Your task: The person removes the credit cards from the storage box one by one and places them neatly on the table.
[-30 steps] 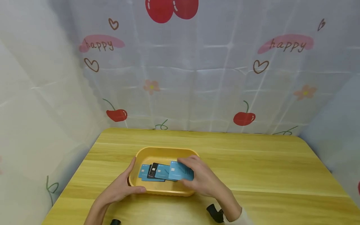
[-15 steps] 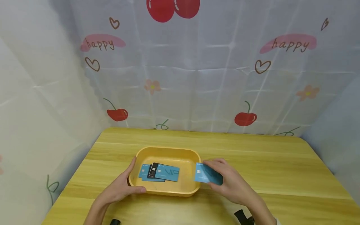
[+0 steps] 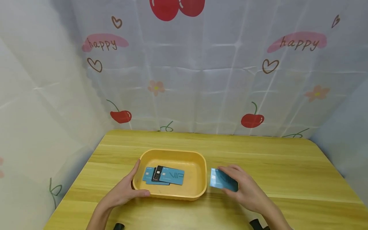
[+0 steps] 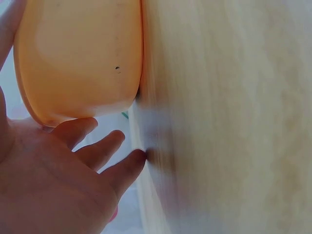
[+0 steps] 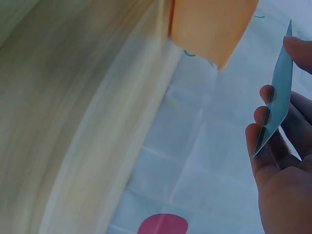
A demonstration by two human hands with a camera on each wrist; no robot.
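wooden table [image 3: 287, 166], pale yellow grain, walled on three sides by a white sheet [image 3: 201, 80] printed with cherries, hearts, flowers and the word "happy".

left hand [image 3: 123, 191]: grips the near left corner of a yellow tray [image 3: 201, 188], thumb along the tray's near rim, fingers up the left wall. in the left wrist view the tray's outer wall [image 4: 78, 58] lies against the palm, and three fingertips [image 4: 122, 168] reach past it toward the table edge.

inside the tray, just right of the left hand's fingers: a loose overlapping heap of cards [image 3: 164, 175], several blue, one marked "vip" on top, and one black card [image 3: 157, 173] tucked between them.

right hand [image 3: 247, 191]: holds one blue card [image 3: 222, 180], pinched at its right end, thumb at the near edge and fingers over the far edge. card sits outside the tray, just right of its right wall, low over the table; contact with the table cannot be told. in the right wrist view the card [image 5: 275, 97] shows edge-on, with fingertips [image 5: 265, 95] behind it and one above.

two dark objects [image 3: 258, 224], partly cut off, lie at the near table edge below the wrists.
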